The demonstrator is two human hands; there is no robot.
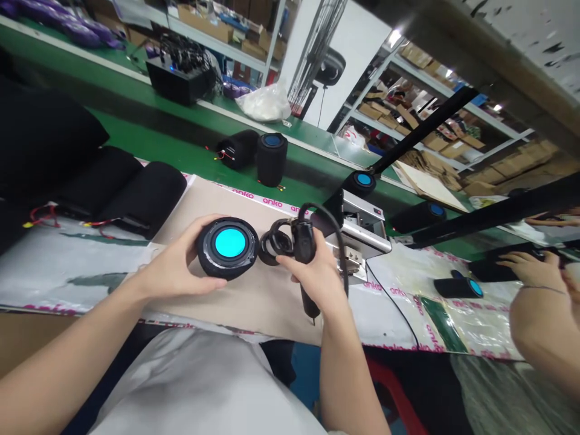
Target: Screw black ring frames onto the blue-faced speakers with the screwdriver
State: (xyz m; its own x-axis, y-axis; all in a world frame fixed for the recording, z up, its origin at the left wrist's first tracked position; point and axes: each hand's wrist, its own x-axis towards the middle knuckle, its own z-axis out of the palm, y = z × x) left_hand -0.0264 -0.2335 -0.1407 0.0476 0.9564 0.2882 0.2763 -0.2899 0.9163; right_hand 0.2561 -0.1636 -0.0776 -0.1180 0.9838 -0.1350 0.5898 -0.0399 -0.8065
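Where the tan cardboard sheet covers the bench at the centre of the frame, I see both hands working just above it. The left hand is wrapped around the side of a round black fabric-covered speaker with a bright cyan disc on its face; the thumb lies along the lower edge and the fingers curl over the top, so the grip is closed on the speaker body. The right hand is closed around a black pistol-shaped power screwdriver with a trailing black cable, the tool's tip pointing down towards the lower centre of the frame. A black rubber ring sits between the speaker and the tool, touching the right hand's fingertips.

Further up the frame, two more black cylindrical speakers rest on the green conveyor belt. A silver metal fixture stands just right of the tool. At the right edge, another person's hand rests on the bench near a lying speaker.
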